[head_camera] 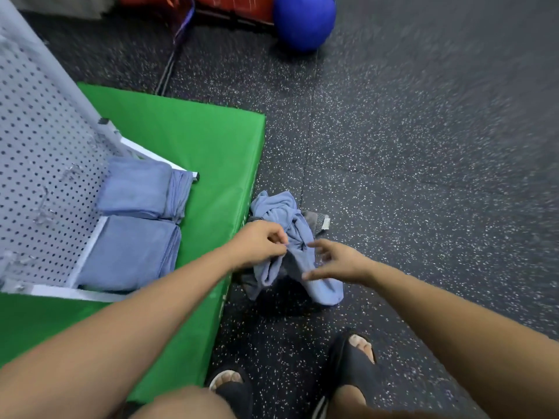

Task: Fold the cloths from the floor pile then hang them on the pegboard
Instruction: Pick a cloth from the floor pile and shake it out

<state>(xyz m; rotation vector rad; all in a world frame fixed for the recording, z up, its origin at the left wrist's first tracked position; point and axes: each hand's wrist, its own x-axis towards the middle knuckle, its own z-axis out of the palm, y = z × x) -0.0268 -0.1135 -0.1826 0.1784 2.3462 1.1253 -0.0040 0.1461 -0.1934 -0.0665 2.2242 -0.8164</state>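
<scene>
Speckled black rubber floor [423, 176], green mat [196, 146] at nine o'clock.
Your left hand [260, 243] pinches the crumpled blue cloth [298, 255]; your right hand [335, 263], fingers spread, hovers over it.

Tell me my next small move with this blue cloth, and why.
Probably bring the right hand in to pinch a second edge of the blue cloth and pull it open. The left hand pinches it, the right hovers open beside it, and the cloth hangs bunched over the gray cloth on the floor, too crumpled to fold.
</scene>
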